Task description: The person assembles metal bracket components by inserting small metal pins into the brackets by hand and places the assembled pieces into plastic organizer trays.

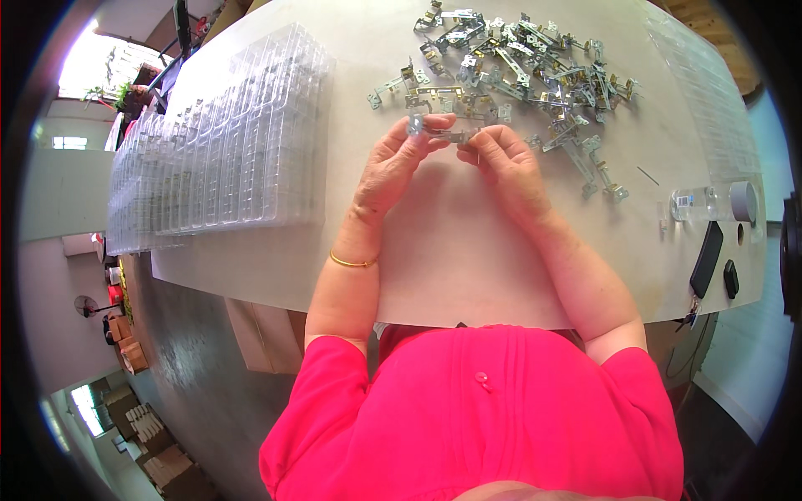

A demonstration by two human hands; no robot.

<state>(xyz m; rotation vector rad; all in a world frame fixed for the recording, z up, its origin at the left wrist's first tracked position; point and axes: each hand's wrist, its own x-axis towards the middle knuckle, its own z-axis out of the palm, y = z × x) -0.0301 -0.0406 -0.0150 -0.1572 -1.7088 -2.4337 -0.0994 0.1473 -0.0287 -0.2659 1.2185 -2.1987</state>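
Observation:
Between my two hands, above the table's middle, is a small silvery metal bracket (449,136) lying crosswise. My left hand (395,163) pinches its left end, where a flat plate with holes sticks up past the thumb. At the other end, the thumb and forefinger of my right hand (505,163) close on the metal. Just beyond my fingers spreads a loose heap of similar metal brackets (518,67), silvery with some brass-coloured parts. A few brackets lie apart from the heap, close to the right hand.
Tall stacks of clear plastic trays (242,134) fill the table's left side. More clear trays (702,92) lie at the far right. A clear bottle with a grey cap (710,203), a black phone (707,259), a small black object (731,279) and a thin metal pin (647,175) are on the right.

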